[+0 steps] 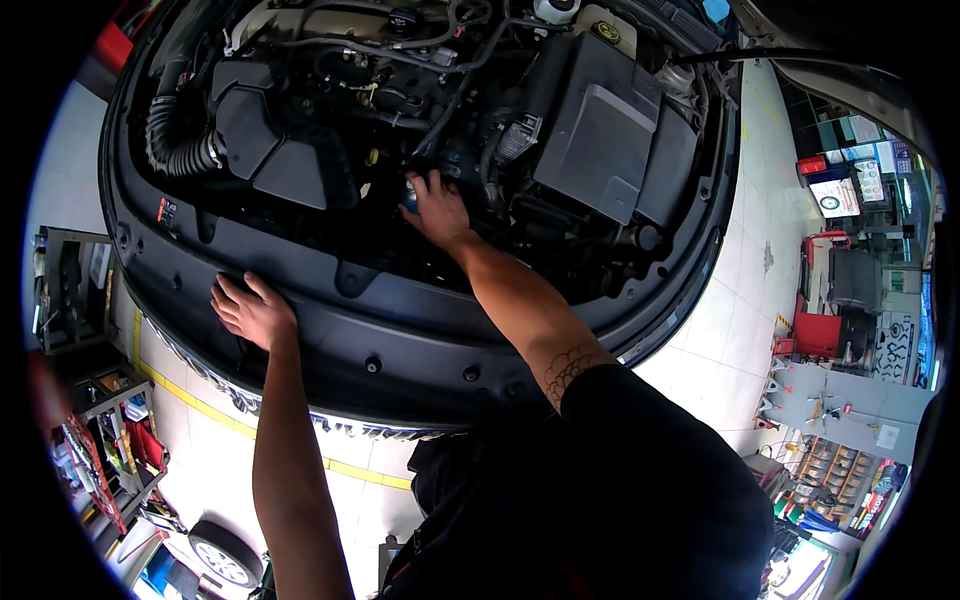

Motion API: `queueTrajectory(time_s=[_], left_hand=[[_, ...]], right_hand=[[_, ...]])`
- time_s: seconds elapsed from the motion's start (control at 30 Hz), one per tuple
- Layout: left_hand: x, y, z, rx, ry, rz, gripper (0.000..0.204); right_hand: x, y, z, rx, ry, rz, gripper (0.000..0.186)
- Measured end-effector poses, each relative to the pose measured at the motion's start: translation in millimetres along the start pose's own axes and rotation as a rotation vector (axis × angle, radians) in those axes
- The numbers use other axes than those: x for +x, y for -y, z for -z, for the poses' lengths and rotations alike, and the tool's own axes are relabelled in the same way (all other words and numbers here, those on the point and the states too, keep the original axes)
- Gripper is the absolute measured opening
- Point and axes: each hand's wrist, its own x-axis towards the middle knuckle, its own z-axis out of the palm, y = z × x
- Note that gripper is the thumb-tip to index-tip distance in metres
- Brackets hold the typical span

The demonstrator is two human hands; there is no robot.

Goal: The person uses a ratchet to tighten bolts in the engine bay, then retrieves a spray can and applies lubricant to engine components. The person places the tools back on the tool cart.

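Note:
I lean over the front of a car with its engine bay laid open. My right hand (438,208) reaches down between the black air filter box (285,150) and the battery cover (600,140). Its fingers curl round a small blue canister-like part (410,198); most of that part is hidden by the hand and by shadow, so its exact kind does not show. Spread on the black plastic panel (330,335) along the car's front edge, my left hand (255,310) holds nothing.
Ribbed intake hose (180,145) and engine hoses surround the working spot. A dark prop rod (770,55) crosses at upper right. Tool carts (110,440) and a wheel (225,553) stand at lower left; a shelf of parts bins (832,470) is at lower right.

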Motion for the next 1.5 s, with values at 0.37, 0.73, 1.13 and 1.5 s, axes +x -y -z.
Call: queueTrajectory(time_s=[0.37, 0.73, 1.13, 1.5], left_hand=[[0, 1, 1, -0.007, -0.001, 0.001, 0.071], [0, -1, 2, -0.012, -0.018, -0.008, 0.070], [-1, 0, 1, 0.010, -0.007, -0.002, 0.071], [0, -8, 9, -0.043, 0.023, 0.027, 0.070]], right_hand=[[0, 2, 11, 0.069, 0.078, -0.077, 0.066], [1, 2, 9, 0.071, 0.064, -0.087, 0.066], [1, 3, 9, 0.057, 0.073, -0.086, 0.067], [2, 13, 90, 0.458, 0.298, -0.044, 0.060]])
